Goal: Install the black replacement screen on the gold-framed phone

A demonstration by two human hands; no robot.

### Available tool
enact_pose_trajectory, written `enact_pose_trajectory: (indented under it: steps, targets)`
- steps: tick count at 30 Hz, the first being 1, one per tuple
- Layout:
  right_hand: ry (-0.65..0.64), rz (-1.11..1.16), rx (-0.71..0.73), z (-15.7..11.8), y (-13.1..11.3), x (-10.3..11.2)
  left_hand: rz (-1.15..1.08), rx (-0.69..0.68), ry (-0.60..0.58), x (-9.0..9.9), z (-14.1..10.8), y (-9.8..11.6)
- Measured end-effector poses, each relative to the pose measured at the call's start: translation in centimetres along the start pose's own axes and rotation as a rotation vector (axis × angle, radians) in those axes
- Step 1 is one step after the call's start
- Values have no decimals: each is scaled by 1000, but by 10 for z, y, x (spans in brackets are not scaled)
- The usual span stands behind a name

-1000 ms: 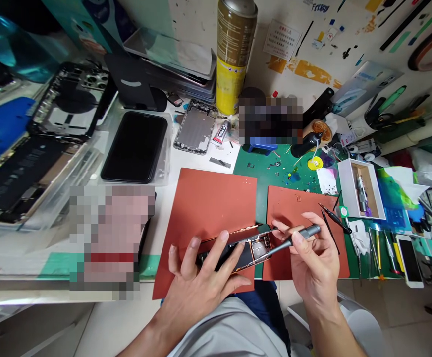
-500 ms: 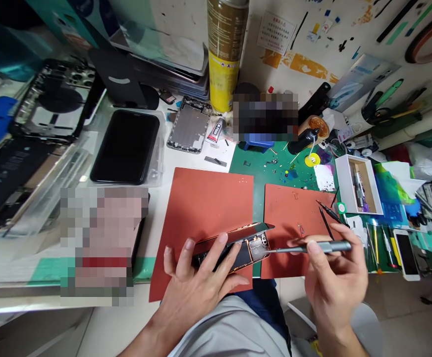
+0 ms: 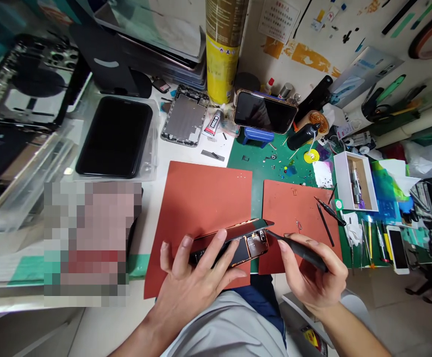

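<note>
An opened smartphone (image 3: 257, 245) lies tilted over the front of the left red-brown mat, its screen (image 3: 243, 228) lifted along the far side. Inside, a black battery and metal parts show at the right end. My left hand (image 3: 197, 272) holds the phone, fingers spread across it and thumb along the near edge. Between the thumb and fingers of my right hand (image 3: 312, 275) is a slim screwdriver (image 3: 301, 250), which looks dark at this angle. Its tip is at the phone's upper right corner, by the camera; whether it touches cannot be made out.
Black tweezers (image 3: 329, 210) and a thin black stick (image 3: 325, 225) lie on the right mat (image 3: 281, 213). A white box (image 3: 368, 181) stands beyond. A phone (image 3: 264, 112) leans on a blue stand (image 3: 257, 137). Left are a black phone (image 3: 115, 136) and a pixelated area.
My right hand has come left and tilted the tool more steeply, its tip moving from the phone's lower right end to the upper corner. My left hand stays on the phone.
</note>
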State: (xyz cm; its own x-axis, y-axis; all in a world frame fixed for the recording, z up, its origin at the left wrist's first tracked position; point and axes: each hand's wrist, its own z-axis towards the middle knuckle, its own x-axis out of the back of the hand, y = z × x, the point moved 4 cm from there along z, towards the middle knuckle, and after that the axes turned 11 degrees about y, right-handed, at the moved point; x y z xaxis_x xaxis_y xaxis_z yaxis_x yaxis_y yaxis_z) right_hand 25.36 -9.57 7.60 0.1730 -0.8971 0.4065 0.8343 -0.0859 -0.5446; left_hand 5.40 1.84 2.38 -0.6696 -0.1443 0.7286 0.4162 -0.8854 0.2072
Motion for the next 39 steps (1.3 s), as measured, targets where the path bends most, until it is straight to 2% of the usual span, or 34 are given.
enact_pose_trajectory:
  steps: [6,16,23,25,29,35,39]
  targets:
    - [-23,6,21,2,2,-4,7,-9,-11,-1,-1,-1]
    - [-48,-13,118,-2,5,-4,1,4,37,-4,-2,3]
    - [-54,-26,170,5,-1,-8,-7,0,35,-3,0,3]
    - [-91,-26,211,10,-4,-9,-7,-4,30,-3,-1,3]
    - [-244,4,273,22,-10,-15,-1,10,17,-4,-3,3]
    - [-297,-88,486,36,-24,-19,-14,5,6,-4,-4,4]
    - [-365,-93,480,43,-30,-20,1,-18,29,-4,-2,4]
